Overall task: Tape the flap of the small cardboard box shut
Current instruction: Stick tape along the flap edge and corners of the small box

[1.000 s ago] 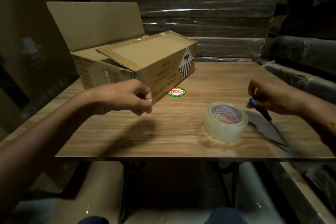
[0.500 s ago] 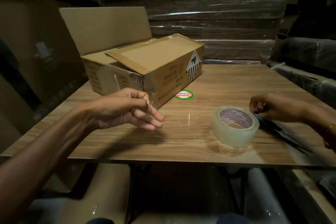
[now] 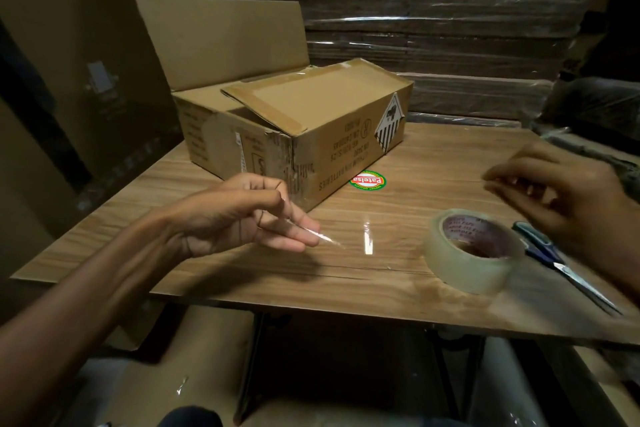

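L fingers (image 3: 277, 198): thumb + forefinger are pinching 1 end of a clear tape strip (image 3: 311, 232); the other fingers are lying straight under it, pointing R.
L hand (image 3: 239, 218): hovering over the table, just in front of the box's near corner, not touching it.
Tape strip: running R from the pinch; a bright glint mid-table suggests it's spanning toward the other hand, but it's clear + thin, so its far end is hard to trace.
R fingers (image 3: 509, 184): loosely curled, tips close together; blurred, so can't tell whether they're pinching the strip's other end.
R hand (image 3: 561, 208): hanging above the roll + scissors, touching neither.
Change: 0.5 s ago the R hand was down at the roll w/ the scissors' blue handle under it; now it's lifting clear and the scissors are lying alone. The L hand is keeping its pinch.
Meaning: cutting looks done, a free strip is ready; sticking it down is the step left.
Tape roll (image 3: 474, 250): lying flat on the table (image 3: 450, 156), R of centre.
Scissors (image 3: 554, 260): lying just R of the roll.
Box (image 3: 294, 135): sitting at the table's back L; 1 flap (image 3: 311, 94) is folded over the top, its near corner lifting, not taped; the other flap (image 3: 221, 38) is standing upright behind.
Sticker (image 3: 367, 180): red-green oval on the table, just in front of the box.
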Tool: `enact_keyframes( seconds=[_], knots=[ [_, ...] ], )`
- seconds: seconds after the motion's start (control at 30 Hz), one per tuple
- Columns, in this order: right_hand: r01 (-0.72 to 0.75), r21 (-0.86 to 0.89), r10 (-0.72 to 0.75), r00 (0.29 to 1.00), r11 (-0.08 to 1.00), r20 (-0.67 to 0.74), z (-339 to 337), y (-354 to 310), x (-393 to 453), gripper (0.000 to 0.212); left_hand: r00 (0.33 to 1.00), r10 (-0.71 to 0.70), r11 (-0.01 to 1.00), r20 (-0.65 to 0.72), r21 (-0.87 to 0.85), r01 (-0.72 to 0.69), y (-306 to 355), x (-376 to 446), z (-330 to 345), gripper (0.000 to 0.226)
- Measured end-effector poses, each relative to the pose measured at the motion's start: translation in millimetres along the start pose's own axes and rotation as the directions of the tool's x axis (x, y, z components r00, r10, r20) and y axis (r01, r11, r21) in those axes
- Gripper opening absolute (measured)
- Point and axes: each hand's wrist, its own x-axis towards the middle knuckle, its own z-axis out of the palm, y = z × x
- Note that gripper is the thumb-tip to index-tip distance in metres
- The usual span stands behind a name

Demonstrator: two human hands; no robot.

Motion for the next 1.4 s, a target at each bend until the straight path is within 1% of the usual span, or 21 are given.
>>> enact_keyframes(
  seconds=[0.03, 0.07, 0.13, 0.17, 0.23, 0.37, 0.47, 0.57, 0.63, 0.73, 0.83, 0.87, 0.93, 1.0, 1.1, 1.17, 1.27, 1.33, 1.4],
  knots=[
    [0.084, 0.019, -0.083, 0.995, 0.996, -0.049, 4, -20, 1, 0.017, 1.000, 0.007, 1.000, 0.001, -0.016, -0.007, -2, 0, -1, 0.007],
    [0.167, 0.021, -0.165, 0.984, 0.986, -0.068, 11, -38, 1, 0.023, 1.000, 0.016, 1.000, -0.002, -0.024, -0.016, -3, -1, -2, 0.011],
    [0.283, -0.043, -0.285, 0.955, 0.958, -0.087, 28, -68, 5, 0.023, 0.999, 0.032, 0.999, -0.012, -0.027, -0.033, -5, -3, -4, 0.014],
    [0.317, -0.083, -0.323, 0.944, 0.945, -0.072, 37, -79, 6, 0.021, 0.999, 0.038, 0.999, -0.018, -0.029, -0.038, -6, -5, -4, 0.014],
    [0.342, -0.144, -0.355, 0.932, 0.928, -0.075, 55, -90, 8, 0.020, 0.999, 0.044, 0.998, -0.026, -0.035, -0.045, -6, -8, -5, 0.014],
    [0.354, -0.171, -0.378, 0.916, 0.920, -0.135, 79, -98, 15, 0.013, 0.998, 0.058, 0.997, -0.025, -0.047, -0.059, -4, -13, -6, 0.015],
    [0.326, -0.159, -0.351, 0.920, 0.932, -0.173, 83, -103, 21, 0.011, 0.998, 0.066, 0.996, -0.003, -0.064, -0.066, -4, -15, -6, 0.009],
    [0.333, -0.132, -0.351, 0.925, 0.934, -0.146, 75, -110, 27, 0.006, 0.998, 0.049, 0.996, 0.026, -0.079, -0.047, -6, -16, -6, 0.007],
    [0.352, -0.098, -0.361, 0.926, 0.931, -0.107, 65, -114, 30, 0.012, 0.999, 0.027, 0.995, 0.029, -0.094, -0.024, -10, -16, -7, 0.007],
    [0.358, 0.021, -0.357, 0.934, 0.934, -0.012, 45, -122, 37, 0.019, 0.999, 0.008, 0.984, 0.043, -0.180, 0.000, -20, -16, -4, 0.007],
    [0.327, 0.235, -0.348, 0.936, 0.915, 0.053, 22, -129, 54, 0.013, 0.992, 0.044, 0.936, 0.121, -0.351, 0.002, -36, -12, 6, 0.031],
    [0.315, 0.283, -0.349, 0.934, 0.906, 0.077, 16, -130, 62, 0.011, 0.988, 0.079, 0.912, 0.135, -0.409, -0.017, -41, -9, 13, 0.034],
    [0.292, 0.294, -0.343, 0.929, 0.910, 0.138, 5, -131, 81, 0.012, 0.979, 0.171, 0.835, 0.114, -0.544, -0.082, -49, 0, 29, 0.037],
    [0.267, 0.270, -0.322, 0.928, 0.925, 0.187, -3, -132, 99, 0.018, 0.961, 0.270, 0.705, 0.058, -0.692, -0.156, -57, 12, 47, 0.036],
    [0.222, 0.237, -0.282, 0.924, 0.946, 0.260, -7, -135, 124, 0.011, 0.929, 0.366, 0.496, -0.052, -0.834, -0.242, -64, 30, 70, 0.030],
    [0.162, 0.218, -0.231, 0.909, 0.963, 0.348, -8, -137, 137, 0.011, 0.922, 0.359, 0.384, -0.145, -0.877, -0.288, -64, 41, 81, 0.021],
    [0.089, 0.211, -0.184, 0.851, 0.974, 0.492, -5, -137, 154, 0.009, 0.925, 0.285, 0.219, -0.253, -0.922, -0.319, -62, 54, 91, 0.012],
    [0.084, 0.215, -0.188, 0.827, 0.973, 0.530, 1, -137, 164, 0.009, 0.928, 0.253, 0.134, -0.274, -0.940, -0.314, -63, 62, 97, 0.012],
    [0.053, 0.224, -0.172, 0.814, 0.973, 0.555, 10, -136, 173, 0.010, 0.935, 0.224, 0.071, -0.276, -0.952, -0.298, -65, 67, 102, 0.012]
  ],
)
